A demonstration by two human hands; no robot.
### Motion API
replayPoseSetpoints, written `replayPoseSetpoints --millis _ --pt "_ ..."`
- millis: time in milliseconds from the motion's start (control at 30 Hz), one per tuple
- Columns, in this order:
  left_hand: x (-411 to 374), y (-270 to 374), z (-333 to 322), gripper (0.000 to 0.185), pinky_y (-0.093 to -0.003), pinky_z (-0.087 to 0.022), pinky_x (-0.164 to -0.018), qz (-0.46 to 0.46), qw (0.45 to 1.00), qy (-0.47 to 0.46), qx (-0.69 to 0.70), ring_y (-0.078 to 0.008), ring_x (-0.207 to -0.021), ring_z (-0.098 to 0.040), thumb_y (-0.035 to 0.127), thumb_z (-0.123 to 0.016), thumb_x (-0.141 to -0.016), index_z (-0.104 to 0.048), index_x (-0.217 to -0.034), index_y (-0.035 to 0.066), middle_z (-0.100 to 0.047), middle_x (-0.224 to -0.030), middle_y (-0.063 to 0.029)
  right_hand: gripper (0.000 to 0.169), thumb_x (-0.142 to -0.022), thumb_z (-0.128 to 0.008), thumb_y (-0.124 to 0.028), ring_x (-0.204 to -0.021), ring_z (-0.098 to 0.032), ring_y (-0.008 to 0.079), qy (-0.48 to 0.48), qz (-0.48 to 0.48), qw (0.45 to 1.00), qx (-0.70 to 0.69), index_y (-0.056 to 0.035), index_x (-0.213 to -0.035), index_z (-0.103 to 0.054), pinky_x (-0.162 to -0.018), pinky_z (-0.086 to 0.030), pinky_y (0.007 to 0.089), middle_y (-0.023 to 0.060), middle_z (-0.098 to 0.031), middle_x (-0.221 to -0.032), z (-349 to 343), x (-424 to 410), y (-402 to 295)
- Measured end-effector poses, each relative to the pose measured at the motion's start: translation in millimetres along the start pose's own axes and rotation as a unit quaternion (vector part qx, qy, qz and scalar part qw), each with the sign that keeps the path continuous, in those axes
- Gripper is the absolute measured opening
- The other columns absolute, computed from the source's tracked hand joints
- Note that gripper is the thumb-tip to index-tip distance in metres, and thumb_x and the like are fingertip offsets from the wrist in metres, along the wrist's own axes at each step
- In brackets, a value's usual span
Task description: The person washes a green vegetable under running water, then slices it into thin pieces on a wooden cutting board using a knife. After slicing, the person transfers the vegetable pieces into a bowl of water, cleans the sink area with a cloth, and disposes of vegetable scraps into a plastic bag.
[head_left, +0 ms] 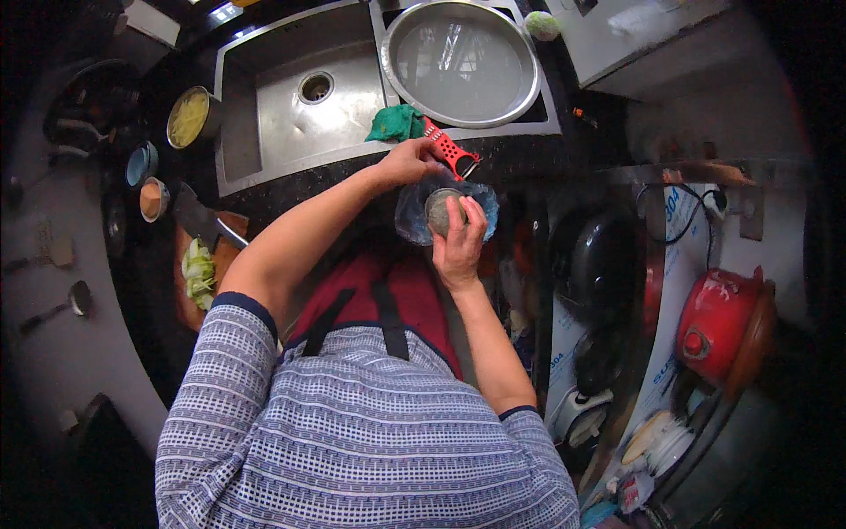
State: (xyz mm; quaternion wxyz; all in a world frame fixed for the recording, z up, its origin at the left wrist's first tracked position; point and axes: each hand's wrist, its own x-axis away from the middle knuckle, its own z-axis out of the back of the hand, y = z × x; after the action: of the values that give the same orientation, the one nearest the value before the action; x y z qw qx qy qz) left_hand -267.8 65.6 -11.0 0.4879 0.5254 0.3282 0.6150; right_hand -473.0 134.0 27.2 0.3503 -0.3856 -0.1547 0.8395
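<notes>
My right hand [459, 241] is wrapped around a rounded grey-green object [444, 210], possibly a vegetable, and holds it over a thin bluish plastic bag [411, 215]. The bag hangs at the counter's front edge; its inside is mostly hidden. With bent fingers, my left hand [411, 161] grips the bag's upper edge, though the fingertips are partly hidden. Just beyond that hand, a red peeler-grater [451, 147] lies on the counter. It rests against a bunched green cloth [394, 123] by the sink's rim.
A steel basin [462, 69] of cloudy water stands beside the sink [291, 142]. At left are a bowl of pale yellow shreds [190, 119], a cleaver [198, 215] and cut green vegetable [198, 272] on a wooden board [188, 314]. A red pot [717, 324] sits at right.
</notes>
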Motion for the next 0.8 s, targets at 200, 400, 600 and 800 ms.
replayPoseSetpoints --millis 200,400,600,800 --pt "7 10 -4 0.022 -0.0266 -0.048 -0.07 0.056 0.998 -0.004 0.018 -0.0101 -0.077 -0.059 0.008 -0.069 -0.082 -0.065 -0.103 0.002 -0.064 -0.083 -0.0014 0.064 -0.077 -0.067 0.0 -0.118 -0.042 0.0371 -0.08 -0.085 0.993 0.009 0.0004 -0.136 -0.043 -0.102 -0.035 0.0451 0.0199 -0.041 -0.129 -12 -1 7" --pt "0 1 -1 0.02 -0.0285 -0.05 -0.073 -0.011 0.999 0.04 -0.021 -0.0106 -0.077 -0.061 0.008 -0.07 -0.08 -0.066 -0.099 0.003 -0.066 -0.084 -0.0023 0.067 -0.077 -0.067 -0.001 -0.117 -0.042 0.0379 -0.156 -0.113 0.979 0.072 -0.0005 -0.139 -0.041 -0.1 -0.036 0.0452 0.0198 -0.041 -0.129 -23 -21 12" --pt "9 7 -4 0.019 -0.0295 -0.051 -0.076 0.01 0.998 0.05 -0.041 -0.012 -0.081 -0.062 0.007 -0.069 -0.08 -0.065 -0.097 0.003 -0.068 -0.086 -0.005 0.068 -0.076 -0.066 0.004 -0.113 -0.043 0.0397 -0.036 0.003 0.999 0.027 -0.0008 -0.139 -0.041 -0.098 -0.039 0.0448 0.0202 -0.043 -0.126 24 -33 -21" --pt "8 -15 0 0.021 -0.0294 -0.05 -0.077 -0.041 0.994 0.089 -0.051 -0.0116 -0.081 -0.061 0.005 -0.07 -0.078 -0.065 -0.098 0.002 -0.067 -0.085 -0.005 0.067 -0.076 -0.067 0.001 -0.114 -0.044 0.0385 -0.105 -0.053 0.991 0.065 0.0006 -0.138 -0.041 -0.098 -0.039 0.0438 0.0187 -0.045 -0.128 -10 -23 13"
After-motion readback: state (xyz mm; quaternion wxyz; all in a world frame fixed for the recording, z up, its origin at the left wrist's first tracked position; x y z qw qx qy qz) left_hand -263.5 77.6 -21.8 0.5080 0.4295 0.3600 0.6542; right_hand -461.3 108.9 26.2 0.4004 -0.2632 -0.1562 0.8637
